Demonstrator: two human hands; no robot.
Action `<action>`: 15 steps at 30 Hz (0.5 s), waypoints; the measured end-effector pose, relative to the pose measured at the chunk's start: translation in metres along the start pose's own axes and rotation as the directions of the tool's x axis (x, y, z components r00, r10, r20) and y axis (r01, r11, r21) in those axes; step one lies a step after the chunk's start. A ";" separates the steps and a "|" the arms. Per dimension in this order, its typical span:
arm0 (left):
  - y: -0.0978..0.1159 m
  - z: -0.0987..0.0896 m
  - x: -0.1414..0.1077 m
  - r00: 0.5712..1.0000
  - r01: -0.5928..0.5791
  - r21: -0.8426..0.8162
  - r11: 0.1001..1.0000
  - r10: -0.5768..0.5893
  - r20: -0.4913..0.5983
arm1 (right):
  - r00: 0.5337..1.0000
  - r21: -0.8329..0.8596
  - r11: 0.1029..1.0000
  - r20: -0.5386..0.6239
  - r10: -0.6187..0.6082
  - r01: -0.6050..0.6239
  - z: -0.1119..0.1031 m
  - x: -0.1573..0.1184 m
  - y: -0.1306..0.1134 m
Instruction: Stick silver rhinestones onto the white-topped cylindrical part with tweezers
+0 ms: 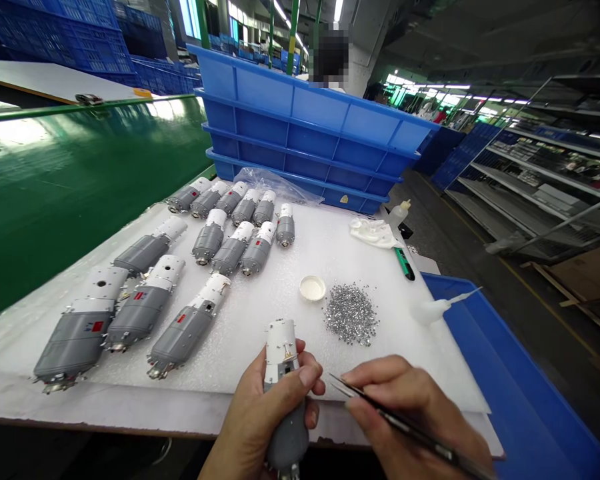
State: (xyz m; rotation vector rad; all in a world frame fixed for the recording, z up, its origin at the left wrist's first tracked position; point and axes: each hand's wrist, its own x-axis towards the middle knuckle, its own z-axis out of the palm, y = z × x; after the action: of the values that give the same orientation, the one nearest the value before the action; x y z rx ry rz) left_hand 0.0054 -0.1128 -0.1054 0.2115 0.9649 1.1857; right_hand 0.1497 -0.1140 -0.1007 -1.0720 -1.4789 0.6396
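My left hand point(265, 400) wraps round a white and grey model spacecraft module point(281, 340) at the table's front edge, its white end pointing away from me. Fingers cover part of its middle. Just to the right, my right hand point(410, 407) pinches a pair of dark tweezers point(387, 415), tips pointing left toward the model and apart from it. Beyond the hands lies a pile of tiny silvery parts point(351, 313). A small round dish point(313, 288) with whitish contents sits left of that pile.
Several similar models point(180, 327) lie on the white foam sheet point(260, 313) to the left. Stacked blue crates point(300, 127) stand behind. At right are a squeeze bottle point(433, 310), a green-handled tool point(405, 263), a crumpled white cloth or glove point(373, 232) and a blue bin point(520, 380).
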 end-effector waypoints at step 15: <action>0.007 -0.009 -0.008 0.987 0.045 0.103 0.994 -0.061 0.151 | 0.960 0.225 0.966 0.273 0.062 -0.127 -0.011 0.020 0.001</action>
State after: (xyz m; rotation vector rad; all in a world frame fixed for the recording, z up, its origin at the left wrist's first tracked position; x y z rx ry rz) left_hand -0.0063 -0.1192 -0.1025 0.3493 0.8889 1.0579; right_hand 0.1612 -0.0982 -0.0900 -0.8973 -1.5342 1.0368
